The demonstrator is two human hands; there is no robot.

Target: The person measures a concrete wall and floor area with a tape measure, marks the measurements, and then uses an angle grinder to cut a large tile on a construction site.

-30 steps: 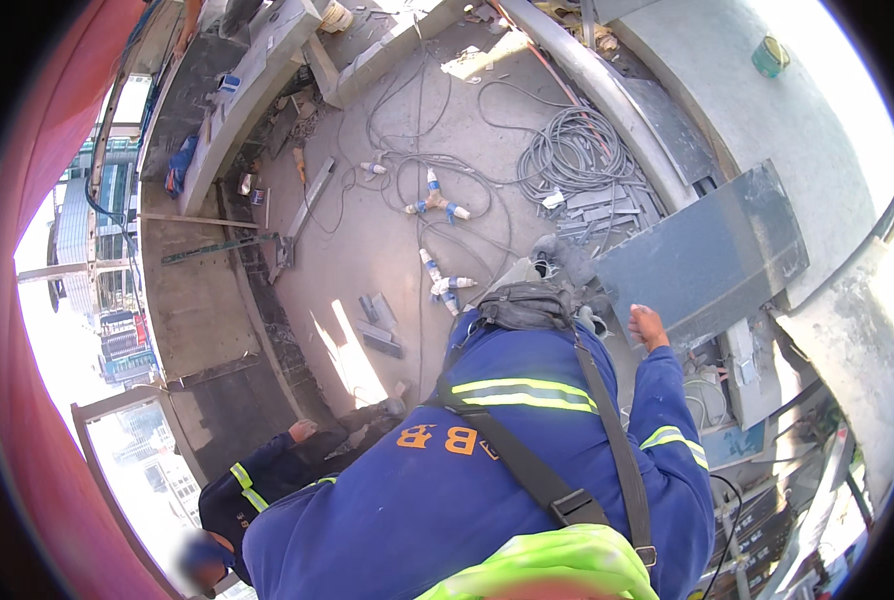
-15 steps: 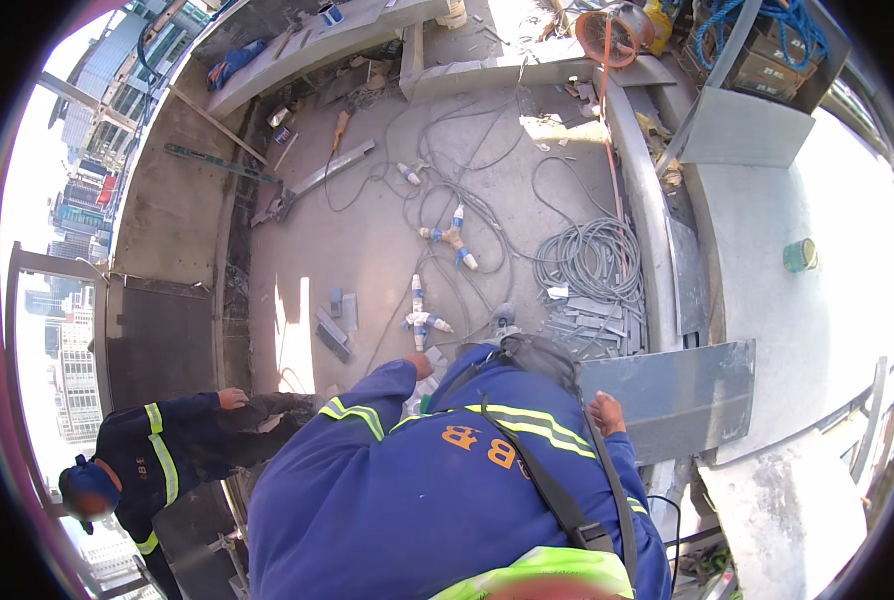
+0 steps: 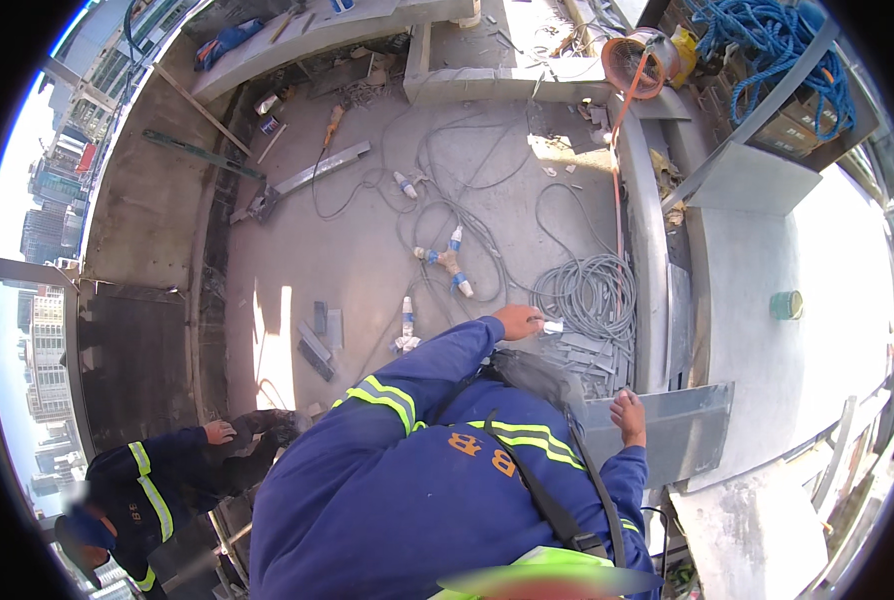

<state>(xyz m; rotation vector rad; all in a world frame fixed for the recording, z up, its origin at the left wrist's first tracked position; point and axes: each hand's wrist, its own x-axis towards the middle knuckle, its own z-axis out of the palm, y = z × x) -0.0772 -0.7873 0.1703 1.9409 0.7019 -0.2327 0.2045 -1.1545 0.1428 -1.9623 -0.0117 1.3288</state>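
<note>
My left hand point(image 3: 519, 322) reaches forward over the floor with its fingers pinched together. A thin dark thing may show at its fingertips, too small to name. Just right of it, a small white piece point(image 3: 553, 327) rests by a pile of grey cut strips point(image 3: 592, 356). Behind that pile lies a coil of grey cable point(image 3: 585, 298). My right hand point(image 3: 628, 418) is raised with curled fingers in front of a dark grey panel point(image 3: 692, 430); what it holds, if anything, is hidden. Cable connectors, white and blue point(image 3: 447, 260), lie on the floor ahead.
A co-worker point(image 3: 132, 500) in blue overalls is at the left. A metal channel point(image 3: 319, 170) and grey offcuts point(image 3: 317, 350) lie on the floor. An orange fan point(image 3: 634, 68), blue rope point(image 3: 767, 50) and green tub point(image 3: 786, 305) stand at the right, along low concrete walls point(image 3: 649, 250).
My left hand has moved forward and right, from near the lower connectors to beside the white piece. My right hand has shifted slightly right. The view has tilted, so the surroundings sit lower.
</note>
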